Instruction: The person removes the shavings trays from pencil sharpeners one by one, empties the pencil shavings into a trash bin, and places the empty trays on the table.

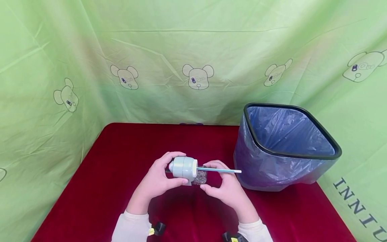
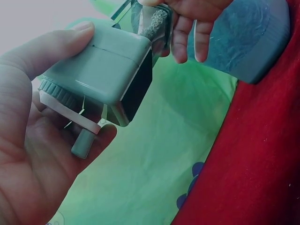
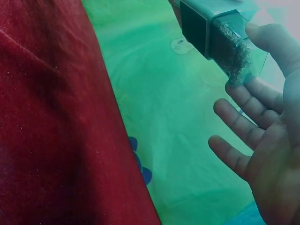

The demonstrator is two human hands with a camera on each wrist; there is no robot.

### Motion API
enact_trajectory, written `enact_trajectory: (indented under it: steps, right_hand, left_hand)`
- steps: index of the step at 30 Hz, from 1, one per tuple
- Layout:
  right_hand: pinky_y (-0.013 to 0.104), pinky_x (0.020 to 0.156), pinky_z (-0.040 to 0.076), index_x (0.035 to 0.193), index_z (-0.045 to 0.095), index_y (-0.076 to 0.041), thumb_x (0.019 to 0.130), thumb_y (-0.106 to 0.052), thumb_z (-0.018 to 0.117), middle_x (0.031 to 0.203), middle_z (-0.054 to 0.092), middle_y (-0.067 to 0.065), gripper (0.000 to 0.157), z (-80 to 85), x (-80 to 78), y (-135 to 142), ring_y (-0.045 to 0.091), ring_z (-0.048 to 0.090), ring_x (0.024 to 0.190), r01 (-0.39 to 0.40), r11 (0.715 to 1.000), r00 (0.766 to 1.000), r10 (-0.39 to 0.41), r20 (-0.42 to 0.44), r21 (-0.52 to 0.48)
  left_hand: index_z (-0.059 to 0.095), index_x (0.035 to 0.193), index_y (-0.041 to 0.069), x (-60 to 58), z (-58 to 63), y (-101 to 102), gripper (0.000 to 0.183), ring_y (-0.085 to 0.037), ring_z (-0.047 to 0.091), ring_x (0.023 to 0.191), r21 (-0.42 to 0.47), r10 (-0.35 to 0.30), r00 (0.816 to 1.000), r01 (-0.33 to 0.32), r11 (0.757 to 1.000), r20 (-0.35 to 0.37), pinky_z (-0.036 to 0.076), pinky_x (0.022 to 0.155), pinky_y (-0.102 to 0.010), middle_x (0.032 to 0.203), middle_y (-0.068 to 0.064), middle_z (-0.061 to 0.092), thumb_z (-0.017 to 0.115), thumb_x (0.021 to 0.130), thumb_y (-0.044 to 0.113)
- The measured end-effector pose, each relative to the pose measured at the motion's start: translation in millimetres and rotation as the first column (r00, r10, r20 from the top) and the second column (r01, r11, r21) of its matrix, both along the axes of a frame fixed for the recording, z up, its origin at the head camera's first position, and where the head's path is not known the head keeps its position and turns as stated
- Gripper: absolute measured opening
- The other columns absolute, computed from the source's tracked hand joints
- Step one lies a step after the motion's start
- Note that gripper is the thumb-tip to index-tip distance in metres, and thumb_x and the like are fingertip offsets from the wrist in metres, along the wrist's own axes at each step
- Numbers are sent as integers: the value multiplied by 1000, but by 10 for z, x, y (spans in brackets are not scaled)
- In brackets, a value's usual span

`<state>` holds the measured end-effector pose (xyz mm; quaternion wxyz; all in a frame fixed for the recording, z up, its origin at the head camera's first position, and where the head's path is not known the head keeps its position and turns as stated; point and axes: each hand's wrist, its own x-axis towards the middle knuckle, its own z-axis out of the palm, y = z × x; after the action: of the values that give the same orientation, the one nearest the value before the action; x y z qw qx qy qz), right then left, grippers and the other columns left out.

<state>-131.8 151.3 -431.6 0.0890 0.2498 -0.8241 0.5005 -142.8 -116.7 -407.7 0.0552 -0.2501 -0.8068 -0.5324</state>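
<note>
My left hand [image 1: 158,178] grips a pale blue-grey crank pencil sharpener [image 1: 185,167] lying on its side above the table. A light blue pencil [image 1: 222,170] sticks out of its front, pointing right. The crank handle [image 2: 83,143] shows near the left palm in the left wrist view. From the sharpener's front, a see-through shavings drawer [image 1: 201,177] extends partly out, with pencil shavings [image 3: 240,61] inside. Thumb and index finger of my right hand [image 1: 227,189] pinch the drawer's outer end. Its other fingers spread loosely in the right wrist view.
To the right stands a bin [image 1: 291,155] with a black rim, lined with a translucent bluish bag [image 1: 257,171]. A dark red cloth covers the table [image 1: 121,151]. Green curtain [image 1: 163,50] with printed bear heads hangs behind and at both sides.
</note>
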Motion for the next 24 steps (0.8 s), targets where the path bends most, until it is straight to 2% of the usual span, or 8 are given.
enact_trajectory:
  steps: [5,18,24]
  right_hand:
    - [38,104,50,126,62,-26,78,-20,91,124,63,-13,56,-2,-4,10,11,62,118,7,1000,1000,-7,-14,10]
    - [39,105,49,124,63,-26,78,-18,91,124,63,-13,55,1,-15,49,11,61,118,16,1000,999,-16,-31,4]
    - [30,106,47,125,62,-26,78,-17,90,123,63,-13,55,24,-14,55,12,62,118,12,1000,999,-12,-39,2]
  left_hand:
    - [59,135,32,1,-7,-14,71,-17,64,98,16,1,1000,-1,1000,8,56,83,-34,123,10,63,94,74,26]
    - [59,135,32,-5,-1,-41,70,-18,65,96,39,6,1000,-7,999,26,57,80,-33,122,8,64,94,75,24]
    - [60,135,26,-13,8,-44,70,-19,65,95,49,4,1000,-4,999,19,56,80,-32,122,7,64,94,75,22]
